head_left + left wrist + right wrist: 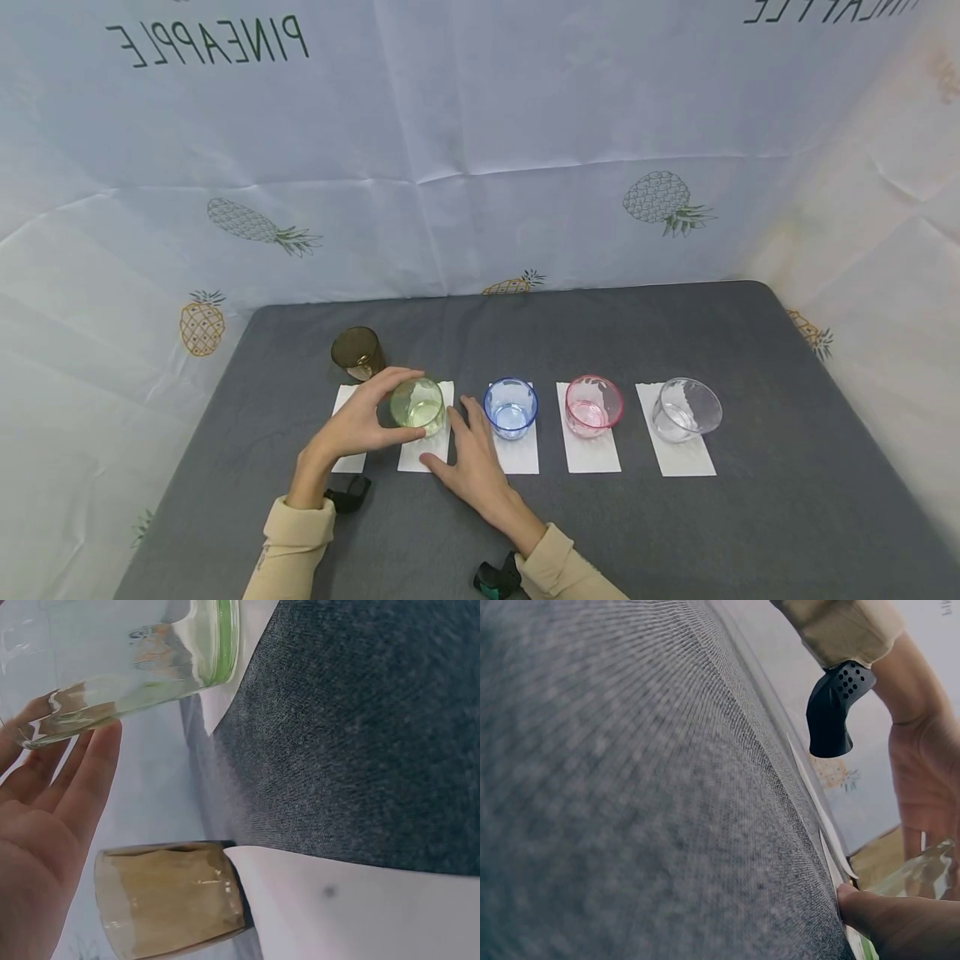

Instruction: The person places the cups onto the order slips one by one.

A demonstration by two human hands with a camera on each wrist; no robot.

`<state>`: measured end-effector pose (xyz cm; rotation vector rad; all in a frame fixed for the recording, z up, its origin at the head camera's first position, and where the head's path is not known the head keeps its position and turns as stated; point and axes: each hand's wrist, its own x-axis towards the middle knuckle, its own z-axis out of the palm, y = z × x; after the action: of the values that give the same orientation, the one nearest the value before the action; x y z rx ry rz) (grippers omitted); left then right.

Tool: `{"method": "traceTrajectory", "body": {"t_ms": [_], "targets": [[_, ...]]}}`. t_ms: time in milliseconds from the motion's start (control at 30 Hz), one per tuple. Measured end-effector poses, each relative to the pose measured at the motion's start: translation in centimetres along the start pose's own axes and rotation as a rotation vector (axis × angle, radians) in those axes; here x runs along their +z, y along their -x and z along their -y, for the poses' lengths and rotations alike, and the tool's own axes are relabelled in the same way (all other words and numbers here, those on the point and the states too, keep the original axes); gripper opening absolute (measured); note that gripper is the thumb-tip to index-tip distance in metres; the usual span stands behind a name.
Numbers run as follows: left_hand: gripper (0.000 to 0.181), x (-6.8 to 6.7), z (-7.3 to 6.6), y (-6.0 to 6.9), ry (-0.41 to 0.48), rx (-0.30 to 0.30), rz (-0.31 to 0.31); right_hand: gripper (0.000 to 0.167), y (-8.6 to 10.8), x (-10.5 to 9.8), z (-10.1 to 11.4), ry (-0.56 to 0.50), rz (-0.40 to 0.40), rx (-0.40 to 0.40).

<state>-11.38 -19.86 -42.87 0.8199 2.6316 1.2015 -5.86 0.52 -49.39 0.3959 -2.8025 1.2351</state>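
Observation:
My left hand (358,429) holds the green-tinted glass (417,404), fingers on its far side and thumb on its near side. The left wrist view shows fingers (96,769) against the glass wall. Beneath this glass lies a white paper sheet (423,457). To its right, my right hand (478,471) has its fingers stretched out between the green glass and the blue glass (511,410). Its thumb (862,907) is at the paper's edge in the right wrist view. An amber-brown glass (357,353) stands behind the leftmost paper (347,463), partly hidden by the left hand.
A pink-rimmed glass (593,407) and a clear glass (687,410) stand farther right, each on its own white paper. Grey cloth covers the table (637,533). A pineapple-print curtain (450,100) hangs behind. Both wrists wear black cameras, such as the left camera (348,495).

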Motion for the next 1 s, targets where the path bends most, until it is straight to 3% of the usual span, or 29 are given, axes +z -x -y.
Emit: {"method": "traceTrajectory", "body": {"t_ms": [1000], "targets": [[0.077,0.75,0.32,0.39,0.039,-0.028,-0.019,0.075,-0.02,0.03,-0.08,0.017,-0.004,-0.014]]}}
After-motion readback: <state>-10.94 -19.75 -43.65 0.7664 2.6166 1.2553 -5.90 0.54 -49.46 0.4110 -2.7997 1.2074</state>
